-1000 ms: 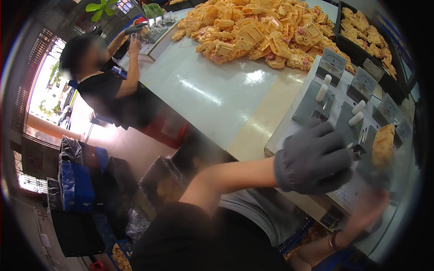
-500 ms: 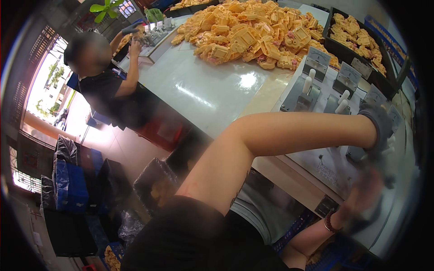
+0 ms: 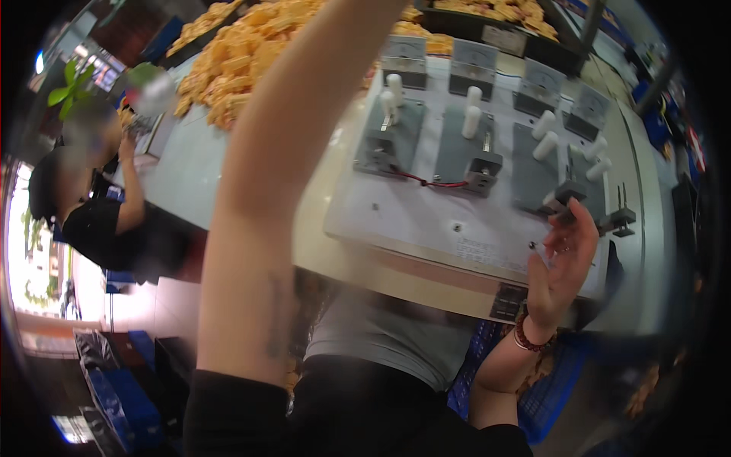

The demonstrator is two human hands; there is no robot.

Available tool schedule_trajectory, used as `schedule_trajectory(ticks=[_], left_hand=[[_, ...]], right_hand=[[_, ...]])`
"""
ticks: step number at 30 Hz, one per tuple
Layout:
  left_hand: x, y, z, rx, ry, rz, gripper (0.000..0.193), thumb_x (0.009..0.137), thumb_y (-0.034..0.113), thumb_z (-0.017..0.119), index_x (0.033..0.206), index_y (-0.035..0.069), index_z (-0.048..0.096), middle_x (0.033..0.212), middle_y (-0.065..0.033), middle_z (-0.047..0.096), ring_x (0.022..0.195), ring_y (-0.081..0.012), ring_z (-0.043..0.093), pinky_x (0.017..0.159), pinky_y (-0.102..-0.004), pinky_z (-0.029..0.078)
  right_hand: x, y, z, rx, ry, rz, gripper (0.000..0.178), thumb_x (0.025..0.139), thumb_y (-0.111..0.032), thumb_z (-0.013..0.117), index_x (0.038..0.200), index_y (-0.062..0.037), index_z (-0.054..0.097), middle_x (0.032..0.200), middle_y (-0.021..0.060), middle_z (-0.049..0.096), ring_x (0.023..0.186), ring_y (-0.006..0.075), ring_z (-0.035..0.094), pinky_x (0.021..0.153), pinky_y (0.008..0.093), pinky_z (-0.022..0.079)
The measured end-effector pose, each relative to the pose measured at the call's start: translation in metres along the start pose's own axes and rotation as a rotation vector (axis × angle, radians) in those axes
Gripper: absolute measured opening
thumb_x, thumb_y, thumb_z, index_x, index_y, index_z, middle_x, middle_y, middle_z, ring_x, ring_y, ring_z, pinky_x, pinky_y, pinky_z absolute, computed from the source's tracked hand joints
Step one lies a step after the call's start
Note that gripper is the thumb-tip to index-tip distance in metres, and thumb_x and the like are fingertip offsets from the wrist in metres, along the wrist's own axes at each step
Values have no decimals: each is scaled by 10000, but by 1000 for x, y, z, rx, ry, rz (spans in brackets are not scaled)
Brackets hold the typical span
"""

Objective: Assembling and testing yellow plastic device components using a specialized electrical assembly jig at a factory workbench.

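My left forearm (image 3: 266,190) rises bare from the lower edge and leaves the picture at the top, so my left hand is out of sight. My right hand (image 3: 562,260) is lifted at the front right of a white test board (image 3: 426,221), fingers spread and holding nothing, its fingertips close to a small black clamp (image 3: 567,199). A beaded bracelet (image 3: 527,335) is on that wrist. The board carries several grey plates with white-handled levers (image 3: 472,122), a red wire (image 3: 430,183) and a row of dial meters (image 3: 472,57) at its back.
A heap of orange-yellow pieces (image 3: 244,53) covers the pale table (image 3: 190,175) behind the board. Another person in black (image 3: 99,221) works at the table's left end. Blue crates (image 3: 122,388) stand on the floor to the lower left. Black trays (image 3: 502,30) sit at the far right.
My left arm has swung upward and its grey-gloved hand has gone out of the top of the view. My right hand has risen to the board's front right edge.
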State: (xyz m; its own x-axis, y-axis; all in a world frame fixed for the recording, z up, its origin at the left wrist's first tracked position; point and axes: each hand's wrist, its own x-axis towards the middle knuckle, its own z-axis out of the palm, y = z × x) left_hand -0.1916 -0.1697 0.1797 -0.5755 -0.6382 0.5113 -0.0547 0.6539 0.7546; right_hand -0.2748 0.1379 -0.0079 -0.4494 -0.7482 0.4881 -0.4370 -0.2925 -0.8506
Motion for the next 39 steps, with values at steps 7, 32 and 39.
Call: schedule_trajectory(ticks=[7,32,39], left_hand=[[-140,-99,-105,778,66,-59,338,814,378,695,1000,96,687,936,-95,697,884,-239,668,808,-332,521],[-157,-209,-108,811,457,-776,810,727,529,685,1275,55,320,1084,-247,642,1017,-393,633,884,-465,470],[-190,-140,-130,580,692,37,505,697,216,808,1094,43,549,1060,-135,650,966,-240,635,860,-331,491]], right_hand=[[5,-2,16,140,325,14,817,702,-21,578,1426,7,200,829,43,421,750,108,374,690,232,319],[4,-40,157,260,-265,-80,580,661,-76,667,1218,-21,515,1068,111,588,887,213,569,751,309,463],[1,-43,159,250,-339,-122,532,601,-55,610,1127,-25,532,943,102,560,786,210,524,707,298,446]])
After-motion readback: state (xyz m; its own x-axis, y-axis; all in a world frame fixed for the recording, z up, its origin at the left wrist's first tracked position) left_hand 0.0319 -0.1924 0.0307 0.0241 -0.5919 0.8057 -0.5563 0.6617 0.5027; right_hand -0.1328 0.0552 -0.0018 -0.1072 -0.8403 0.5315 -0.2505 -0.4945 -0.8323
